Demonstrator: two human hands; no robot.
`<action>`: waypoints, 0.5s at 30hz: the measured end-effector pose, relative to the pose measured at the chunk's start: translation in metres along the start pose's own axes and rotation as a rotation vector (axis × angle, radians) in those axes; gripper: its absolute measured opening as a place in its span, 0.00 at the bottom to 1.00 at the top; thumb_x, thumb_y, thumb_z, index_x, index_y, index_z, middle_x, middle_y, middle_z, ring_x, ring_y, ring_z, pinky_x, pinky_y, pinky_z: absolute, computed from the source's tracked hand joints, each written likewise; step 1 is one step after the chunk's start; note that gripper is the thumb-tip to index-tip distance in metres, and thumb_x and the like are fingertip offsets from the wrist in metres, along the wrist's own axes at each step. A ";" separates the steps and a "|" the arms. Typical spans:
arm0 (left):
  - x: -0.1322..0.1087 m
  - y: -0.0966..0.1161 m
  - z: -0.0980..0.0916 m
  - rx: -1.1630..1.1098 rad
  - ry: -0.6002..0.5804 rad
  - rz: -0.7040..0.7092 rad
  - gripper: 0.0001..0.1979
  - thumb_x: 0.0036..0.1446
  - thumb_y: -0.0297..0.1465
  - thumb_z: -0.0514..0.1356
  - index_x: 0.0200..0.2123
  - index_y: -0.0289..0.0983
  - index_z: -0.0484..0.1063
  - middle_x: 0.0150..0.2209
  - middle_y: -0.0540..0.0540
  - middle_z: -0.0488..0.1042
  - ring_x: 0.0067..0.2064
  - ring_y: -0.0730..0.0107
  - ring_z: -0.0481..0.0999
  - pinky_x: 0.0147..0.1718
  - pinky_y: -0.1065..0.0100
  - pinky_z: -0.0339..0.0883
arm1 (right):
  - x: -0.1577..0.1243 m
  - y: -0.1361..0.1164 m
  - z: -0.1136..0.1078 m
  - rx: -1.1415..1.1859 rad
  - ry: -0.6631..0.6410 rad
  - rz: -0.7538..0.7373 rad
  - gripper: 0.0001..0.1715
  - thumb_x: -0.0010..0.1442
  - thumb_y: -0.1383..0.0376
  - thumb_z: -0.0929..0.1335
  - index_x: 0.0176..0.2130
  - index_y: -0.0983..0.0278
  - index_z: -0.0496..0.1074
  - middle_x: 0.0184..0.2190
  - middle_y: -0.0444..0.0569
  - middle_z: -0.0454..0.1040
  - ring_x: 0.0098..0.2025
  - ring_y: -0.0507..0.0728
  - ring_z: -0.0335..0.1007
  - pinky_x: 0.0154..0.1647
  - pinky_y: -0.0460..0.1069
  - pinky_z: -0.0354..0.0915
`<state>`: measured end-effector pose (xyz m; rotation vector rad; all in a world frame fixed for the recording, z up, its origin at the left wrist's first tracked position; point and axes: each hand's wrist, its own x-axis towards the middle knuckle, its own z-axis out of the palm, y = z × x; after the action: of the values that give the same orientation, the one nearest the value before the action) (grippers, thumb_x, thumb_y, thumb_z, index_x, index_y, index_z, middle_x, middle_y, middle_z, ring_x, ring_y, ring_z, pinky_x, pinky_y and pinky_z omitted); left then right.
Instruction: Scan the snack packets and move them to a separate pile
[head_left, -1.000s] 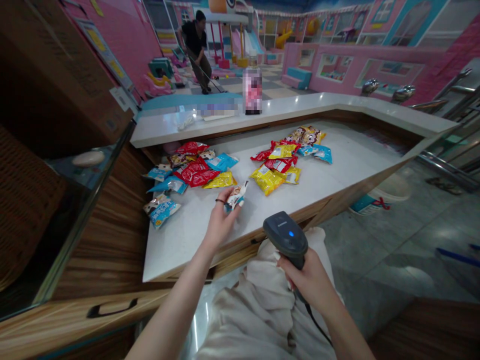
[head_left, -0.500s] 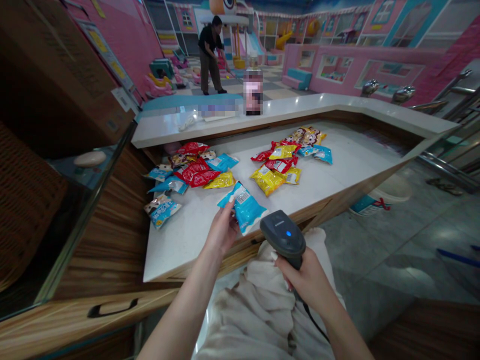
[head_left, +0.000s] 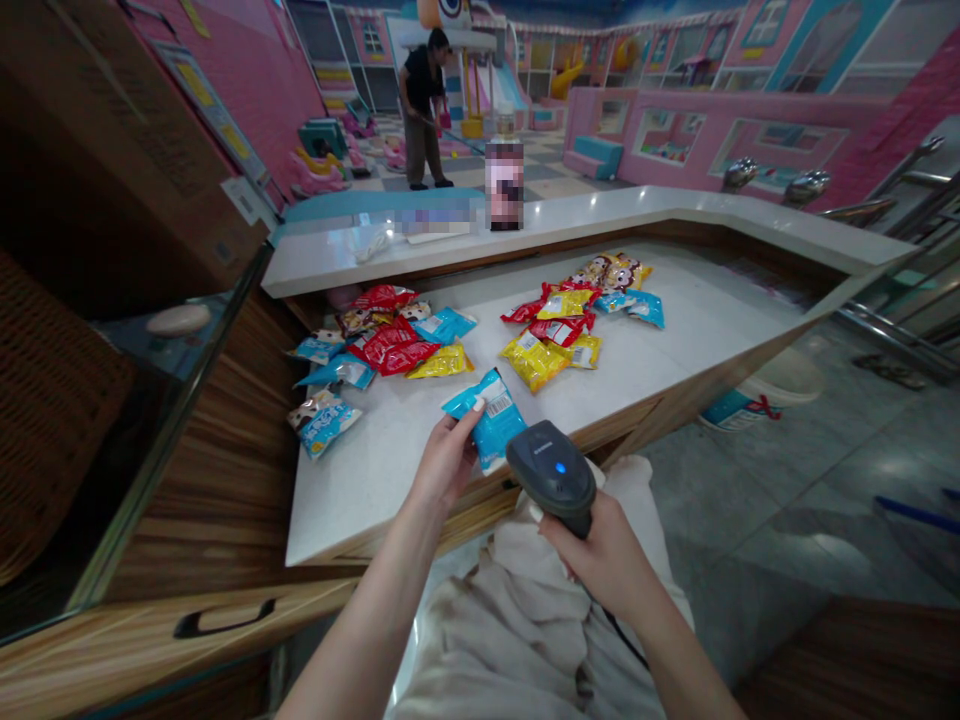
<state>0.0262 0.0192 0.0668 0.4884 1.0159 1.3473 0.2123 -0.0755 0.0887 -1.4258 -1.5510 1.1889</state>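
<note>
Fingers of the left hand [head_left: 446, 465] clamp a blue packet [head_left: 484, 420]; fingers of the right hand [head_left: 600, 555] wrap a scanner [head_left: 551, 475]; two packet heaps [head_left: 375, 345] [head_left: 555, 330] lie on the counter [head_left: 360, 500].

A: On my feed, what's the counter [head_left: 360, 500] carrying?

B: White top, wood-edged. Snack packets lie straight on it in two loose heaps.

A: Where?

B: The left heap [head_left: 382, 345] sits near the far edge, the right heap [head_left: 559, 330] well apart from it.

A: Colours?

B: Red, yellow, blue, all lying flat.
</note>
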 end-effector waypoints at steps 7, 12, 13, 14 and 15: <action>0.006 -0.006 -0.005 0.035 -0.018 0.024 0.15 0.50 0.36 0.71 0.40 0.34 0.78 0.37 0.44 0.82 0.34 0.68 0.81 0.33 0.71 0.74 | 0.000 -0.002 -0.001 -0.019 0.002 -0.016 0.10 0.59 0.64 0.68 0.40 0.65 0.76 0.14 0.39 0.68 0.19 0.55 0.67 0.21 0.45 0.62; 0.007 -0.007 -0.005 0.043 -0.048 0.069 0.14 0.49 0.35 0.71 0.38 0.35 0.77 0.35 0.45 0.82 0.33 0.67 0.81 0.32 0.71 0.73 | 0.000 0.000 -0.001 -0.020 0.001 -0.012 0.09 0.59 0.64 0.68 0.38 0.65 0.76 0.15 0.39 0.67 0.18 0.54 0.66 0.20 0.45 0.61; 0.006 -0.006 -0.004 0.039 -0.042 0.051 0.15 0.49 0.35 0.71 0.38 0.35 0.77 0.35 0.45 0.82 0.32 0.67 0.81 0.31 0.71 0.73 | -0.001 0.000 -0.001 -0.024 0.001 -0.014 0.08 0.59 0.64 0.68 0.38 0.65 0.76 0.15 0.39 0.67 0.18 0.54 0.66 0.20 0.45 0.61; 0.005 -0.004 -0.003 0.035 -0.035 0.030 0.15 0.49 0.35 0.71 0.39 0.35 0.77 0.34 0.45 0.82 0.32 0.67 0.80 0.31 0.71 0.73 | -0.001 0.000 -0.001 -0.025 0.003 -0.016 0.08 0.59 0.64 0.68 0.38 0.65 0.76 0.15 0.39 0.67 0.18 0.54 0.66 0.21 0.45 0.62; 0.003 -0.003 -0.002 0.030 -0.024 0.013 0.16 0.49 0.36 0.72 0.40 0.35 0.77 0.34 0.45 0.82 0.32 0.67 0.80 0.32 0.70 0.73 | -0.001 0.000 -0.001 -0.023 0.002 -0.016 0.08 0.59 0.64 0.68 0.39 0.65 0.75 0.15 0.39 0.67 0.18 0.54 0.65 0.21 0.45 0.62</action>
<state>0.0258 0.0210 0.0623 0.5335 1.0162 1.3361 0.2136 -0.0760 0.0896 -1.4266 -1.5765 1.1629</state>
